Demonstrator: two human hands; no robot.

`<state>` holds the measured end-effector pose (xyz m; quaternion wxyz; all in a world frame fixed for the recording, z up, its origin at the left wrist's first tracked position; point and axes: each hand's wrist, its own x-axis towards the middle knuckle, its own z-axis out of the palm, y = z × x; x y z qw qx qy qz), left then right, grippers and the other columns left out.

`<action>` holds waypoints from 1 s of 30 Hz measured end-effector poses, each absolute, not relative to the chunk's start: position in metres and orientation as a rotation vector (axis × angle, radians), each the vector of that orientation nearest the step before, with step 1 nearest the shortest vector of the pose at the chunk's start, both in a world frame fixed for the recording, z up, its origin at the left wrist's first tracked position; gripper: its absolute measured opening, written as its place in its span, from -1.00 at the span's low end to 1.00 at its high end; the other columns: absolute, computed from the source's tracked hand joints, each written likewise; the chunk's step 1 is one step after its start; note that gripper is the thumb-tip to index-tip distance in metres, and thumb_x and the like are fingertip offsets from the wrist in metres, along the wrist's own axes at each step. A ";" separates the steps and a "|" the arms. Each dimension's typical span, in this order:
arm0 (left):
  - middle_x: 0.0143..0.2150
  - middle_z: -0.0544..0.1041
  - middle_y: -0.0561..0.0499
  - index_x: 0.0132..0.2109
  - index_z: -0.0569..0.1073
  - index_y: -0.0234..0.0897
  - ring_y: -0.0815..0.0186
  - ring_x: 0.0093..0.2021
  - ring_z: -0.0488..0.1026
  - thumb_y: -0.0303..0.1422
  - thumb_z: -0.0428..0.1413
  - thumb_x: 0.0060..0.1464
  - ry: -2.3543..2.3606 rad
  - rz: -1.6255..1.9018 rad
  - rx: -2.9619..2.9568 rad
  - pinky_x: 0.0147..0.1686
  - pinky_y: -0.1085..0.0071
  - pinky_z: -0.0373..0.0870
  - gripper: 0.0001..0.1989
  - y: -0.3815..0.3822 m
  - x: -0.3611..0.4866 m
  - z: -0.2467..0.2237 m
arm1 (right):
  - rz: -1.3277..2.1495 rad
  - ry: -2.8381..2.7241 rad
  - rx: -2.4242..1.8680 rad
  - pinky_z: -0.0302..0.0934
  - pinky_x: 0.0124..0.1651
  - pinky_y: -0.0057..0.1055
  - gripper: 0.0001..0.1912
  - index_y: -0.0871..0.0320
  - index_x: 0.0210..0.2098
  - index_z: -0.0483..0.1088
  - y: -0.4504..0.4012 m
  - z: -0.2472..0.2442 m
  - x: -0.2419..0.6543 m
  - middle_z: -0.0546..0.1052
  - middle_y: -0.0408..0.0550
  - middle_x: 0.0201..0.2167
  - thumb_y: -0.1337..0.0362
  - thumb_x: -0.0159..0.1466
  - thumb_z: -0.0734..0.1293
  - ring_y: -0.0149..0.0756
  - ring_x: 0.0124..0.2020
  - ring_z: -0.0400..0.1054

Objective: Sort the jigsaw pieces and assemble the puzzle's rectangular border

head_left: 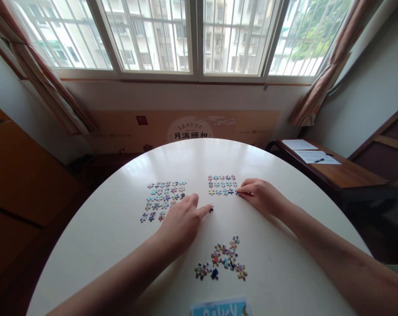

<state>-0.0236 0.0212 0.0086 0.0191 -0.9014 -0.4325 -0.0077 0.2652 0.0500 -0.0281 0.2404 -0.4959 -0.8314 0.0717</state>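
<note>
My left hand lies low over the white table, its outstretched fingertip against a small dark-and-white puzzle piece. Its other fingers are curled beside a left group of pieces, set in rows and partly hidden by the hand. With fingertips pinched, my right hand holds a small puzzle piece at the lower right corner of a right group of pieces, also in rows. Closer to me is a loose heap of puzzle pieces.
A blue box or card is cut off at the near table edge. To the right, a brown wooden table carries papers and a pen. Windows and curtains stand beyond the round table's far edge.
</note>
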 end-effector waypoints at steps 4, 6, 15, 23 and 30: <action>-0.17 0.43 -0.11 0.21 0.48 -0.07 0.24 -0.24 0.34 -0.54 -0.01 0.26 -1.339 -0.068 -2.775 -0.23 0.36 0.34 -0.54 0.023 -0.021 0.003 | 0.167 -2.277 -1.387 0.37 -0.13 -0.34 -0.76 -0.01 -0.20 0.64 0.050 -0.028 0.265 0.63 -0.10 -0.18 0.29 0.37 0.30 -0.28 -0.23 0.50; -0.17 0.42 -0.11 0.21 0.48 -0.08 0.23 -0.24 0.34 -0.54 -0.01 0.25 -1.350 -0.082 -2.765 -0.22 0.35 0.33 -0.53 0.024 -0.021 0.001 | 0.137 -2.282 -1.414 0.36 -0.14 -0.33 -0.77 -0.03 -0.21 0.64 0.050 -0.028 0.265 0.63 -0.12 -0.18 0.29 0.36 0.31 -0.26 -0.22 0.51; -0.16 0.42 -0.10 0.21 0.49 -0.04 0.26 -0.26 0.33 -0.58 -0.04 0.25 -1.382 -0.097 -2.787 -0.27 0.38 0.29 -0.49 0.026 -0.024 0.001 | 0.093 -2.282 -1.454 0.33 -0.19 -0.36 -0.79 -0.07 -0.21 0.63 0.050 -0.028 0.265 0.64 -0.20 -0.17 0.30 0.35 0.33 -0.28 -0.21 0.52; -0.16 0.42 -0.11 0.18 0.51 -0.09 0.27 -0.27 0.31 -0.54 0.02 0.25 -1.428 -0.103 -2.746 -0.24 0.38 0.29 -0.56 0.026 -0.014 -0.004 | 0.098 -2.292 -1.461 0.32 -0.19 -0.37 -0.79 -0.05 -0.21 0.63 0.050 -0.026 0.264 0.64 -0.19 -0.17 0.31 0.34 0.33 -0.27 -0.19 0.52; -0.17 0.41 -0.10 0.16 0.52 -0.06 0.24 -0.26 0.32 -0.55 0.04 0.22 -1.453 -0.142 -2.717 -0.27 0.36 0.23 -0.55 0.030 -0.013 -0.012 | 0.088 -2.279 -1.484 0.27 -0.27 -0.39 -0.82 -0.03 -0.21 0.61 0.051 -0.026 0.266 0.64 -0.19 -0.19 0.31 0.30 0.35 -0.31 -0.30 0.50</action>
